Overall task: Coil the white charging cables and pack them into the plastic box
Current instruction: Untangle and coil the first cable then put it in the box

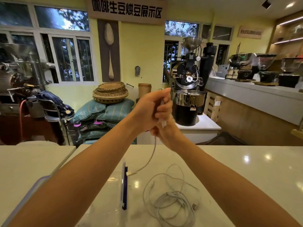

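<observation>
I'm gripping a white cable in my left hand and right hand, held up beyond the plastic box. Its plug is dangling just right of the box.

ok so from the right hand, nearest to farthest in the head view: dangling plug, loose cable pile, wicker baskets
1. dangling plug of the held cable, below-left of the right hand
2. loose cable pile, on the table nearer the person
3. wicker baskets, far back by the wall
</observation>
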The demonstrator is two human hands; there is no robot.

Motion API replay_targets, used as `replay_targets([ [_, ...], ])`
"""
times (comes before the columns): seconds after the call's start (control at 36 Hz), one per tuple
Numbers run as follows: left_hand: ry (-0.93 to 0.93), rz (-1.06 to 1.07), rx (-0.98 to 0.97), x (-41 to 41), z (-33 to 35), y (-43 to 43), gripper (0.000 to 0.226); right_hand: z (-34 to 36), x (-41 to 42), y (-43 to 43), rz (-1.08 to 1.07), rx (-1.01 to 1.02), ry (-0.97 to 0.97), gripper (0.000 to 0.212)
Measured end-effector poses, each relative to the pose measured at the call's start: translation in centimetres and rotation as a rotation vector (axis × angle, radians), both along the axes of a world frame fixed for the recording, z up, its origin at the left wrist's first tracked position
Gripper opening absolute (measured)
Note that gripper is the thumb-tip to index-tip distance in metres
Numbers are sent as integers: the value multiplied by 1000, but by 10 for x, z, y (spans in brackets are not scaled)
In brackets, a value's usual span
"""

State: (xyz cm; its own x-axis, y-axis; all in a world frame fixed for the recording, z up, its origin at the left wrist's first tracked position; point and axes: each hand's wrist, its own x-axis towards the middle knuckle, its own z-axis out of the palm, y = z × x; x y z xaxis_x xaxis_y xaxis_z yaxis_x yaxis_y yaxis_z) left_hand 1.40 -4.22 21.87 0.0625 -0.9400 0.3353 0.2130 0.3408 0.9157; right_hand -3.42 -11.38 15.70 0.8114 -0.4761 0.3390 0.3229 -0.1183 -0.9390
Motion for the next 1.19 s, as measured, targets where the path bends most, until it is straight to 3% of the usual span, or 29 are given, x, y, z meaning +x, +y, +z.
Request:
replay_targets([
  [0.14,-155,218,-26,7,4,0,37,-5,-6,12,2,-121,167,31],
  [0.22,-405,416,-31,14,3,3,41,-5,-8,15,33,-194,233,22],
  [0.31,-630,551,-20,22,-1,4,44,-1,-10,13,-15,-380,312,27],
  [0.44,-870,636,103,33,-12,3,37,13,-14,5,-118,-827,437,26],
  [0.53,-1090,679,192,36,-18,3,29,21,-17,-3,-146,-980,520,25],
  [0.61,-1165,642,258,37,-23,4,35,30,-24,-9,-169,-1089,570,26],
  [0.75,-1023,450,365,37,-31,5,54,51,-38,-16,-305,-1350,576,25],
  [0.89,-499,63,450,42,-34,9,35,65,-47,-22,-320,-1406,480,22],
  [1.03,-268,-361,445,44,-32,13,20,71,-52,-25,-136,-1149,406,10],
  [1.11,-92,-633,391,39,-31,13,17,69,-54,-23,31,-866,388,21],
  [1.19,29,-705,354,36,-33,15,21,62,-57,-25,147,-615,355,21],
])
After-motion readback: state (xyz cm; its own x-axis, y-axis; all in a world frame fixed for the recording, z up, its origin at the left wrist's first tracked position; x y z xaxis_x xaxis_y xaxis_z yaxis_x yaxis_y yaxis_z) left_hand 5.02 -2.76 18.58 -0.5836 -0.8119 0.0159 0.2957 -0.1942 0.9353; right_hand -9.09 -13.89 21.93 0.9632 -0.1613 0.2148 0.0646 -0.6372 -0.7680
